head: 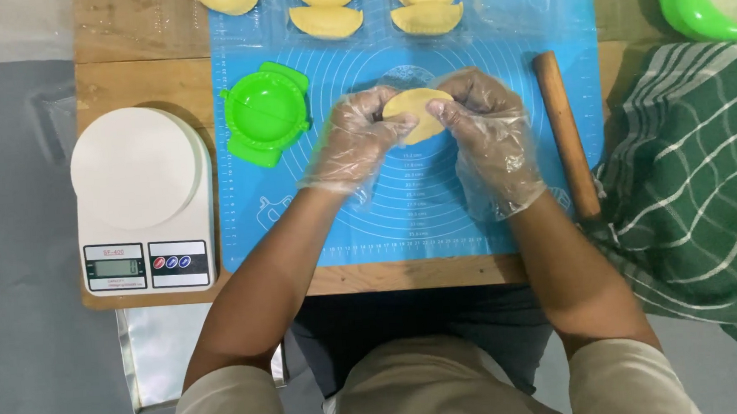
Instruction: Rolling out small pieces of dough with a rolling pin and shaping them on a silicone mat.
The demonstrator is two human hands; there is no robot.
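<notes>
While we work over the blue silicone mat point(505, 216), our gloved left hand point(356, 139) and right hand point(487, 131) pinch a yellow dough disc point(418, 112) between curled fingertips. It hangs just above the mat's middle, between the green dumpling press point(265, 113) and the wooden rolling pin point(567, 135).

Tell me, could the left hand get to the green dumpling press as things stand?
Probably yes. The green dumpling press lies open on the blue mat just beside the left hand, with nothing between them. But both the left and right hand hold the dough round, so it would have to let go first.
</notes>
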